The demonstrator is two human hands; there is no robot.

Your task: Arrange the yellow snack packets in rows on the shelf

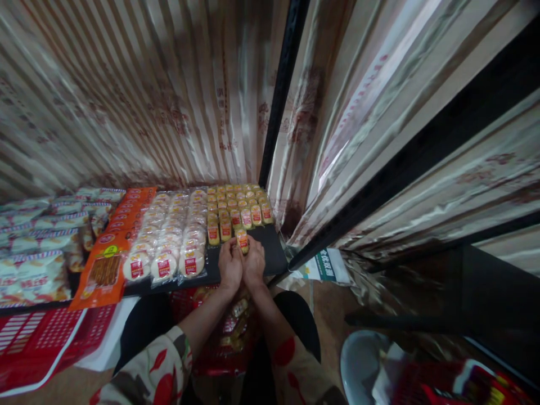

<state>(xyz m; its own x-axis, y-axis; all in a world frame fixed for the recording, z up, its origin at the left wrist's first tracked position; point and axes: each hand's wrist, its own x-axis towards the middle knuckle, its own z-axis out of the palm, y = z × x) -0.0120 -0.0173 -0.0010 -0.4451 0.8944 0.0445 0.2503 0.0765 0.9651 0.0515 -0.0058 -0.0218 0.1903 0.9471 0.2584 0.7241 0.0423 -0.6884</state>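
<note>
Both my left hand [230, 263] and my right hand [254, 261] are closed together around one small yellow snack packet [242, 239] with a red label. It stands upright between my fingers at the front of the dark shelf board [270, 244]. Just behind it, rows of matching yellow packets [240, 203] are lined up, and the front ones show red labels. To their left lie rows of clear-wrapped round white crackers [164, 264], also with red labels.
An orange snack bag [103, 273] and white-and-blue bags [36, 278] fill the shelf's left side. Below are a red basket of packets [228, 337] and another red basket [54, 343]. Black metal posts [282, 93] stand before the curtains. A pale basin [365, 365] sits lower right.
</note>
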